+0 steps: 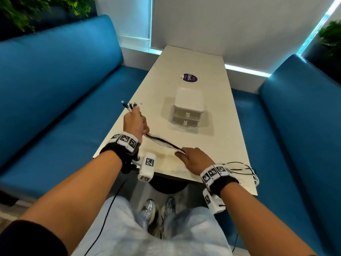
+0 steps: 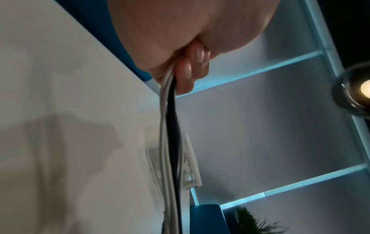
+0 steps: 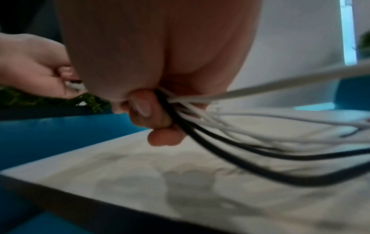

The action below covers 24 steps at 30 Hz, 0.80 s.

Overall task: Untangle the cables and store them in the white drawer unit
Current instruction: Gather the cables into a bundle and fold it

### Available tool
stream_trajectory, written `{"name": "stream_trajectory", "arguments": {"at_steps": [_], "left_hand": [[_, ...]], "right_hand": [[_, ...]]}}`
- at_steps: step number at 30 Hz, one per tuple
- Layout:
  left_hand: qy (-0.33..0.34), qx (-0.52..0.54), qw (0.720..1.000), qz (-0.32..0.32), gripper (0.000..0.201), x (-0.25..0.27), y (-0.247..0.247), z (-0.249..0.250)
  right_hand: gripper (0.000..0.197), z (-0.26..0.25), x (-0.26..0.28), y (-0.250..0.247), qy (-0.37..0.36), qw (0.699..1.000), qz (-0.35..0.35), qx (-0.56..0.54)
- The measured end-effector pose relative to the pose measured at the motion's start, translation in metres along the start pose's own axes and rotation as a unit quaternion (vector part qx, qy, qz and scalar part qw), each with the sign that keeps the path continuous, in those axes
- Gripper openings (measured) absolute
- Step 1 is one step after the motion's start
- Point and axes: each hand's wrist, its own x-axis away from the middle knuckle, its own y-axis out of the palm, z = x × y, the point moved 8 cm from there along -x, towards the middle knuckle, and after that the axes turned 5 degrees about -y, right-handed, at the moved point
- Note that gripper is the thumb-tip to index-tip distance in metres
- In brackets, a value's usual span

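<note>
Head view: left hand fisted round plug ends of cables, right hand clamping their length, stretched taut above desk's near edge, probably to straighten strands. White drawer unit mid-desk, shut.

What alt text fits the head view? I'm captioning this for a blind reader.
Two hands stretch a bundle of black and white cables over a white table: the left hand grips the plug ends, the right hand grips farther along. A closed white drawer unit stands beyond, between blue benches.
</note>
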Motion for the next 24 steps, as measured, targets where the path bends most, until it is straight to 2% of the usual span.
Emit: {"name": "stream_trajectory", "arguments": {"at_steps": [3,8,11,12,13,15,19,20,22,24], "left_hand": [[-0.003,-0.036,0.999,-0.001,0.035,0.002,0.001,-0.008],[-0.009,-0.066,0.998,-0.006,0.037,-0.002,-0.008,-0.011],[0.000,-0.162,0.987,-0.015,0.046,-0.003,-0.010,-0.015],[0.020,-0.237,0.971,-0.026,0.048,-0.002,-0.006,-0.015],[0.051,-0.325,0.943,-0.043,0.050,0.002,0.000,-0.014],[0.108,-0.461,0.876,-0.094,0.053,0.012,0.017,-0.018],[0.152,-0.585,0.771,-0.200,0.045,0.036,0.039,-0.039],[0.161,-0.594,0.753,-0.231,0.042,0.043,0.042,-0.047],[0.162,-0.602,0.730,-0.281,0.049,0.058,0.049,-0.062],[0.149,-0.603,0.721,-0.307,0.049,0.065,0.051,-0.076]], "right_hand": [[0.043,0.001,0.007,-0.004,0.002,0.998,-0.022,-0.057],[0.052,0.008,0.011,-0.030,0.028,0.987,-0.017,-0.157],[0.050,0.008,0.009,-0.036,0.033,0.985,-0.010,-0.171],[0.048,0.007,0.007,-0.037,0.034,0.984,-0.008,-0.175],[0.045,0.005,0.006,-0.039,0.031,0.985,-0.007,-0.172],[0.041,0.001,0.002,-0.045,0.019,0.988,0.000,-0.156],[0.040,-0.003,-0.001,-0.056,0.008,0.991,0.023,-0.129],[0.040,-0.003,-0.003,-0.057,0.010,0.991,0.030,-0.132],[0.039,-0.001,-0.005,-0.059,0.019,0.988,0.046,-0.145],[0.036,0.003,-0.007,-0.058,0.033,0.983,0.052,-0.174]]}}
